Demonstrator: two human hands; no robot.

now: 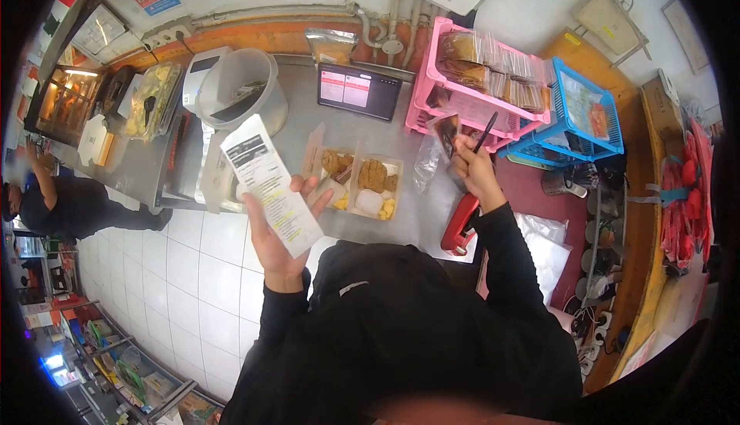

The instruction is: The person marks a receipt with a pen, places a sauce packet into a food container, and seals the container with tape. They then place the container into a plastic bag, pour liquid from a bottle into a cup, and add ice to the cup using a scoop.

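My left hand (276, 251) grips a long printed receipt (262, 174) between thumb and fingers; some lines on it are marked yellow. My right hand (479, 172) pinches a small clear sachet of dark sauce (445, 131), and a black pen (487, 129) sticks up from the same hand. Between my hands, on the metal counter, two open meal boxes (395, 203) lie side by side with fried chicken (373, 174), rice and yellow pieces. Under my right wrist rests a red stapler (460, 226). A crumpled clear plastic bag (426, 164) lies left of my right hand.
A pink basket (420, 86) full of sauce sachets (493, 63) and a blue basket (605, 147) stand at the back right. At the back are a tablet (358, 94) and a translucent tub (270, 105). Another person (73, 205) stands at far left.
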